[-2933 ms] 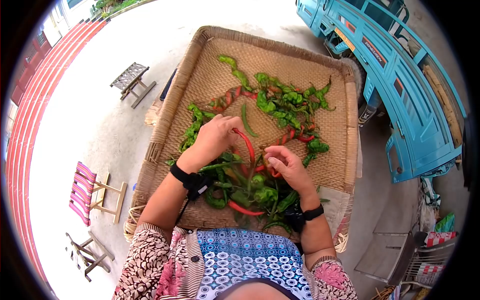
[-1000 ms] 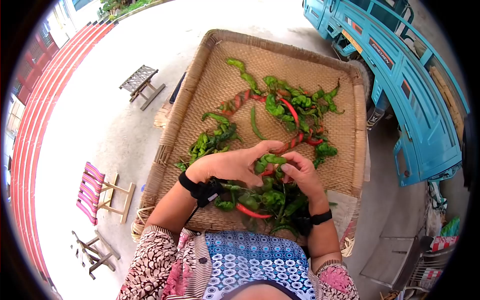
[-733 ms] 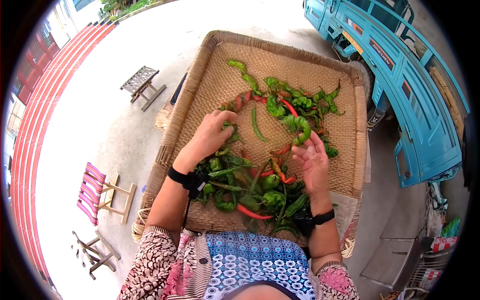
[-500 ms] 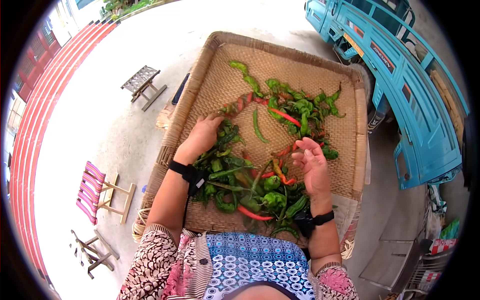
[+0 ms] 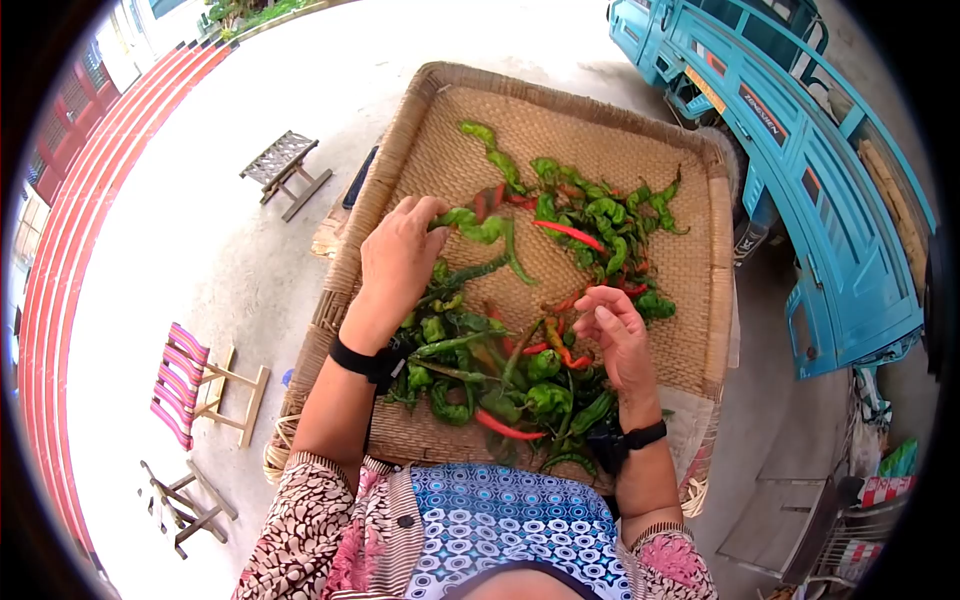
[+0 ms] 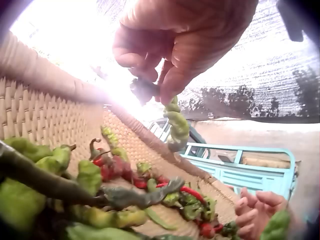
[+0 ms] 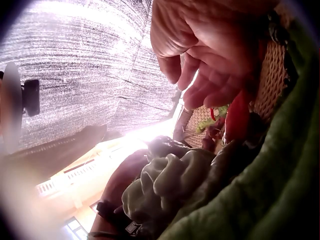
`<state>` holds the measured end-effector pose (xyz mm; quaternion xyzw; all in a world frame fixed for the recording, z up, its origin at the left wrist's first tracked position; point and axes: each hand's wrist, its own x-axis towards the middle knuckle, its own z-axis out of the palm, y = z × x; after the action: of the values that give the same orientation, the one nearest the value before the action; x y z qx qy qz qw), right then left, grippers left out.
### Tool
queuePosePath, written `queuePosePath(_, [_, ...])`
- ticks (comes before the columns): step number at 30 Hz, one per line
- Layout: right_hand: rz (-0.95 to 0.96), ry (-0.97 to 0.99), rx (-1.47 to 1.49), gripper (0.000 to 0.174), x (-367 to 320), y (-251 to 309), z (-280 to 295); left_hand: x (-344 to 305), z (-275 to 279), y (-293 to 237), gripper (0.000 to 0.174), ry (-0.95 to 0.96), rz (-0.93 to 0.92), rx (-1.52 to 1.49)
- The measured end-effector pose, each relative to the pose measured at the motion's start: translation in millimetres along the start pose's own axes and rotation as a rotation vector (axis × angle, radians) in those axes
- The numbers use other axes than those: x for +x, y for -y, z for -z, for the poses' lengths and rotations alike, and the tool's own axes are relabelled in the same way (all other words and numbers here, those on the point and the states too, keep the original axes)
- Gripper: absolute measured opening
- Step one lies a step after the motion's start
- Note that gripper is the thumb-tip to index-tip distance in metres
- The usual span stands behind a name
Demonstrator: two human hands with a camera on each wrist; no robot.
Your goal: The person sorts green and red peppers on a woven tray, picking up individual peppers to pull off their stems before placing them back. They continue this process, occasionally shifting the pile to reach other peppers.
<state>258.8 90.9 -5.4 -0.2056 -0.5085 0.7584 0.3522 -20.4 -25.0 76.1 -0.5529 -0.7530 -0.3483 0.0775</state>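
Observation:
My left hand is raised over the left side of a woven tray and pinches a curly green pepper by its stem end. In the left wrist view, that green pepper hangs below thumb and fingers. My right hand hovers over the tray's right side, fingers loosely bent and holding nothing. A mixed heap of peppers, mostly green with some red, lies close to my body between the forearms. Farther off is a group of wrinkled green peppers with a red chili on top.
The tray has a raised wicker rim. One straight green pepper lies mid-tray, and a twisted one toward the far side. Folding stools stand on the left; a blue cargo tricycle is parked at right.
A red chili from my left hand now lies on the far group. My right hand has released a curly green pepper there and drawn back; my left hand has picked up another green pepper.

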Motion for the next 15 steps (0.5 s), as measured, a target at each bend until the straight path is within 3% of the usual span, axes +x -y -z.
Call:
queuePosePath(1, [0.004,0.018,-0.003,0.027,0.2,-1.9,1.1,0.8,3.9,-4.0,0.018,-0.036,-0.015,-0.072])
queuePosePath(5, [0.019,0.048,-0.03,0.032,-2.4,2.0,-7.9,-2.2,9.0,-13.8,0.018,0.277,-0.028,-0.37])
queuePosePath(10, [0.015,0.091,-0.001,0.034,-4.1,3.6,-10.7,-13.1,-1.5,-30.8,0.02,0.408,-0.198,-0.364])
queuePosePath(13, [-0.082,0.166,-0.128,0.031,-5.5,4.7,-6.6,-13.5,-5.2,-33.1,0.023,0.545,-0.11,-0.422])
queuePosePath(15, [-0.116,0.188,-0.163,0.028,-6.2,4.0,-6.8,-12.9,-7.2,-31.3,0.024,0.525,-0.075,-0.455])
